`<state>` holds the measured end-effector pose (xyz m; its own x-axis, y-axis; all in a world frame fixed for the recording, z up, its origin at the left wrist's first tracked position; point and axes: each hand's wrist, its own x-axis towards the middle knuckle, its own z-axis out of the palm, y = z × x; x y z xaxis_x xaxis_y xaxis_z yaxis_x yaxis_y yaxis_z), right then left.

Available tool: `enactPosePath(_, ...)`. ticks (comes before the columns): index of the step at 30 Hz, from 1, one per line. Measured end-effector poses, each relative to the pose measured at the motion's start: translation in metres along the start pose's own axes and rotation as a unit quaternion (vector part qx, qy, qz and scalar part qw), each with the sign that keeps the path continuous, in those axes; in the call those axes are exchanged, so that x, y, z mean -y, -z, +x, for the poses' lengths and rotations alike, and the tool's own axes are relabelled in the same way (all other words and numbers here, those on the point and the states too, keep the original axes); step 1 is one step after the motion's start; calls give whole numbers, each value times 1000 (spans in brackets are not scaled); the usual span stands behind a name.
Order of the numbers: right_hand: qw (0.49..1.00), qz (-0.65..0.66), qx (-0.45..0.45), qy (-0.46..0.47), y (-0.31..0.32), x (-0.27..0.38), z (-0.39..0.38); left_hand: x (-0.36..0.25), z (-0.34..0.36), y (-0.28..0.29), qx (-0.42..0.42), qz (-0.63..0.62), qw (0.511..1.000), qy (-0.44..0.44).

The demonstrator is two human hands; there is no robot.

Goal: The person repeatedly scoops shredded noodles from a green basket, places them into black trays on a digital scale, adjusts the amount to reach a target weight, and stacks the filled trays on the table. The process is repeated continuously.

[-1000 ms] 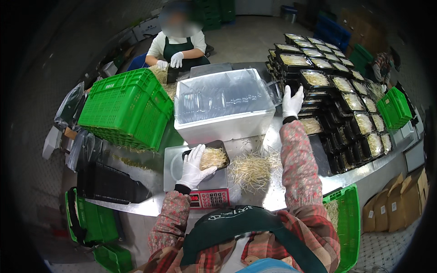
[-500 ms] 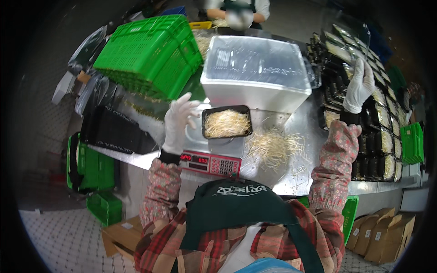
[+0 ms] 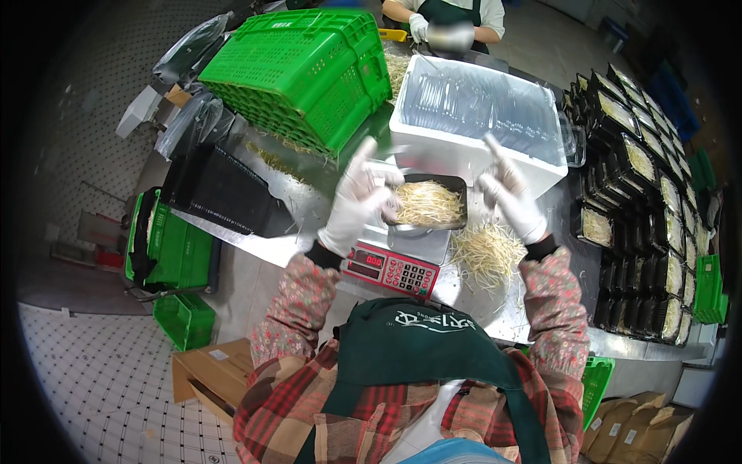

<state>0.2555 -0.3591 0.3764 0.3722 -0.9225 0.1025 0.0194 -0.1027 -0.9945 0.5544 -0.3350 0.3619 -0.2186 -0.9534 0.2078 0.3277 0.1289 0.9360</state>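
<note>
A black tray [image 3: 466, 217] filled with pale bean sprouts [image 3: 427, 203] sits on the metal plate of a scale with a red keypad panel [image 3: 390, 269]. My left hand [image 3: 357, 203], white-gloved and smeared by motion, is at the tray's left side with its fingers spread. To the right of the tray is my right hand [image 3: 512, 193], also gloved, its thumb and forefinger apart. No held thing shows in either hand. A loose heap of sprouts [image 3: 487, 253] lies on the metal table below my right hand.
A white foam box [image 3: 471, 147] of stacked clear lids stands behind the tray, beside a large green crate [image 3: 301, 81]. Stacked filled trays [image 3: 638, 166] line the right side. Black trays [image 3: 220, 189] lie at left. A co-worker's gloved hand [image 3: 418, 29] shows across the table.
My right hand has come back from the stacked trays on the right to beside the tray on the scale. My left hand has moved closer to that tray. The whole view has shifted.
</note>
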Motion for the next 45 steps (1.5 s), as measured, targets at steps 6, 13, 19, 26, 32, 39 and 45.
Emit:
enactPosePath(6, 943, -312, -113, -20, -1, -116, 2, 93, -1, 24, -128, 279, 952, -15)
enactPosePath(13, 865, -483, -135, -12, -16, -150, 53, 180, 47, 98, -194, 328, 919, 104)
enactPosePath(19, 969, 35, -135, -204, 9, -190, 54, 164, 49, 88, -120, 28, 969, 216)
enactPosePath(26, 974, 99, -190, -77, -5, -207, 57, 159, 48, 74, -168, 92, 969, 154)
enactPosePath(32, 959, 32, -38, -279, 10, -144, -5, 108, -19, 67, -132, -28, 940, 313)
enactPosePath(39, 938, 300, -137, -103, -34, -148, -45, 131, -39, 40, -161, -170, 952, 199)
enactPosePath(45, 933, 291, -212, -31, -52, -124, -76, 132, -9, -55, -239, -134, 955, 113)
